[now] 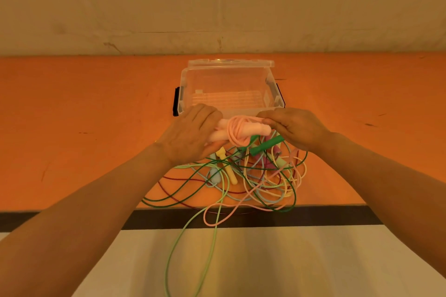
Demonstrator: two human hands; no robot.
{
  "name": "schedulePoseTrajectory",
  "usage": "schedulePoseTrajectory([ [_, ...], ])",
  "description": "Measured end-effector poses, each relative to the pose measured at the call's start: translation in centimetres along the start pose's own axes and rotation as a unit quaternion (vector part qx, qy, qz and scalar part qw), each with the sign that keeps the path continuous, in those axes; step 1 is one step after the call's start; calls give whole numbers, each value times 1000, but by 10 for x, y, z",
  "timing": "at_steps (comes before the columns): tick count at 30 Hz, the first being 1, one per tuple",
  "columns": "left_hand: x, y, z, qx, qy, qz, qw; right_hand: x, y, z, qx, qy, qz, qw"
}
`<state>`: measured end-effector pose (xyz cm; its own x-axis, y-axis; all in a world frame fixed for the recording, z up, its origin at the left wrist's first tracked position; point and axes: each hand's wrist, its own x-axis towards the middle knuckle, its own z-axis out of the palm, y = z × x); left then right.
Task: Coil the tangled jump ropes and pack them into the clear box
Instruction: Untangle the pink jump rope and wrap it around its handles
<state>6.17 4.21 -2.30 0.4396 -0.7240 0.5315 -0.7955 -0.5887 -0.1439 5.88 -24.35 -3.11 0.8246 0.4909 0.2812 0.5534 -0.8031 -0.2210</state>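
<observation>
A pink jump rope [237, 130] is wound in a coil round its two pale pink handles, held just in front of the clear box [229, 87]. My left hand [190, 135] grips the left ends of the handles. My right hand [294, 128] pinches the pink cord at the coil's right side. A loose pink tail [217, 210] trails down over the table edge. Below the hands lies a tangle of ropes [260, 176]: dark green with green handles [265, 144], yellow with a yellow handle [228, 169], light green, dark red, light blue. The box stands open with nothing in it.
The orange table [96, 116] runs back to a pale wall. The box's lid [230, 63] is hinged back behind it, black latches at its sides. A light green cord [178, 243] hangs off the table's dark front edge toward the floor.
</observation>
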Motion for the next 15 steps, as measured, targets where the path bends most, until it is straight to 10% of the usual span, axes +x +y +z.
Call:
schedulePoseTrajectory([
  [15, 0, -11, -6, 26, 40, -183, 982, 1, -10, 3, -42, 48, 15, 998],
])
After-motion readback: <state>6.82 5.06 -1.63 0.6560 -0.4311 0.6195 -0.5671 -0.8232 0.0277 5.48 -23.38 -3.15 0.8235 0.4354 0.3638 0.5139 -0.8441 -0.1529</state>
